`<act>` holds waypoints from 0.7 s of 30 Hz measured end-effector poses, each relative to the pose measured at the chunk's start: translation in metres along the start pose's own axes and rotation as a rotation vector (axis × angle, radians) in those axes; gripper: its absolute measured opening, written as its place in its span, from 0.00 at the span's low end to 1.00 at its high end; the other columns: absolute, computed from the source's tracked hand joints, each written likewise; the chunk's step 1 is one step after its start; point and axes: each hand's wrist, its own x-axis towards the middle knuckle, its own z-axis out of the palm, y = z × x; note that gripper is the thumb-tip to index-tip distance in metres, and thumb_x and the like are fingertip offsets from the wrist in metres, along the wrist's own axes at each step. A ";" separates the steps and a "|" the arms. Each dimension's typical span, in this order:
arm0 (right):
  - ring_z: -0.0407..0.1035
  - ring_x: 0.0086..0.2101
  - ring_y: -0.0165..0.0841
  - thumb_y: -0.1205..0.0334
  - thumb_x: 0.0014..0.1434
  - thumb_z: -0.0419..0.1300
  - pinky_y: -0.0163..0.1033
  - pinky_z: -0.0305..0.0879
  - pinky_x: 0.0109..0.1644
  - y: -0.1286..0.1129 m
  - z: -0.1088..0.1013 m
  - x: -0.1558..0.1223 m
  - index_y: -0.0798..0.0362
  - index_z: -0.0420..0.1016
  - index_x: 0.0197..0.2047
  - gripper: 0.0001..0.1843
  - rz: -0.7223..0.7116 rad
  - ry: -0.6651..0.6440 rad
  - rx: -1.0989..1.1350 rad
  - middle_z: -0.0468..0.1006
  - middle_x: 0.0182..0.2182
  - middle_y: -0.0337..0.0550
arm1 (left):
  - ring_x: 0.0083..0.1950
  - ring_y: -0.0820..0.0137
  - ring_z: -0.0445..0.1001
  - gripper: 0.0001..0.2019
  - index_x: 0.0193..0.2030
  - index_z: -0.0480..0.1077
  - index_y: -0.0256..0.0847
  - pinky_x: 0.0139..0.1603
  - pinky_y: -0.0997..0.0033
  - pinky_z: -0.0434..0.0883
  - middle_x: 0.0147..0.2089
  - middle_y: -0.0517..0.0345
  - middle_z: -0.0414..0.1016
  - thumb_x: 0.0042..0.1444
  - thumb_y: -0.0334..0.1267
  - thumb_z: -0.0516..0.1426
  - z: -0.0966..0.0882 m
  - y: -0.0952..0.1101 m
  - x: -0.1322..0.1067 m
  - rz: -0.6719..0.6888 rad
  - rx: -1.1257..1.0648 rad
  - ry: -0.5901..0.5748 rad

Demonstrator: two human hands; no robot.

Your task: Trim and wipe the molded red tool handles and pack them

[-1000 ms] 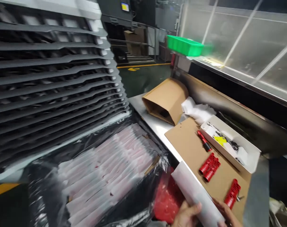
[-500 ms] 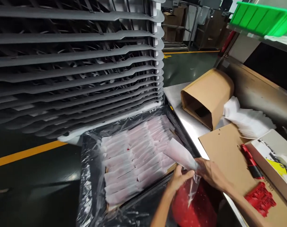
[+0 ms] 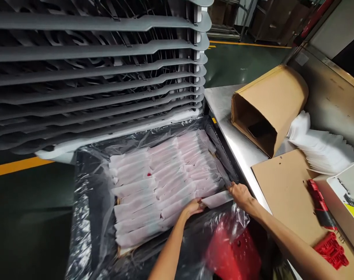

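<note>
Both my hands hold one white wrapped packet at the near right corner of a box lined with clear plastic. My left hand pinches the packet's left end. My right hand grips its right end. The packet lies level with several rows of like white packets that fill the box. A red part shows faintly through one of them.
A tall stack of grey trays stands behind the box. To the right is a metal table with a tipped cardboard box, white sheets, a cardboard sheet, red parts and a white tray. A red crate sits below.
My hands moved the packet from in front of the table down into the box, and it now lies flat at the row's near end. The view swung left and downward.
</note>
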 end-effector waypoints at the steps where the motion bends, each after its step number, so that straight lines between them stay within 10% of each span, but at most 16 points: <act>1: 0.73 0.45 0.37 0.60 0.64 0.61 0.47 0.74 0.48 -0.002 0.005 0.006 0.56 0.70 0.54 0.17 -0.005 -0.007 -0.010 0.74 0.51 0.48 | 0.47 0.63 0.76 0.15 0.52 0.70 0.38 0.47 0.55 0.76 0.51 0.50 0.75 0.62 0.43 0.58 -0.003 -0.002 0.000 -0.006 0.048 0.025; 9: 0.73 0.46 0.37 0.58 0.65 0.59 0.48 0.74 0.48 -0.025 0.045 0.059 0.55 0.70 0.54 0.16 -0.025 0.020 0.047 0.74 0.51 0.47 | 0.61 0.55 0.67 0.18 0.57 0.67 0.40 0.61 0.43 0.66 0.61 0.48 0.69 0.62 0.42 0.57 -0.008 -0.012 -0.019 0.236 0.576 0.355; 16: 0.71 0.51 0.40 0.59 0.64 0.61 0.52 0.71 0.53 -0.011 0.062 0.051 0.53 0.69 0.56 0.18 -0.009 0.171 0.283 0.71 0.56 0.48 | 0.59 0.56 0.68 0.16 0.52 0.70 0.39 0.60 0.43 0.66 0.57 0.49 0.71 0.60 0.42 0.60 0.015 -0.013 0.011 0.271 0.999 0.169; 21: 0.69 0.53 0.36 0.67 0.68 0.52 0.44 0.69 0.57 0.010 0.057 -0.013 0.55 0.64 0.61 0.19 0.036 0.364 0.498 0.71 0.57 0.51 | 0.50 0.61 0.74 0.13 0.49 0.71 0.39 0.52 0.51 0.72 0.51 0.51 0.74 0.61 0.44 0.58 0.021 -0.004 0.033 0.188 1.102 0.108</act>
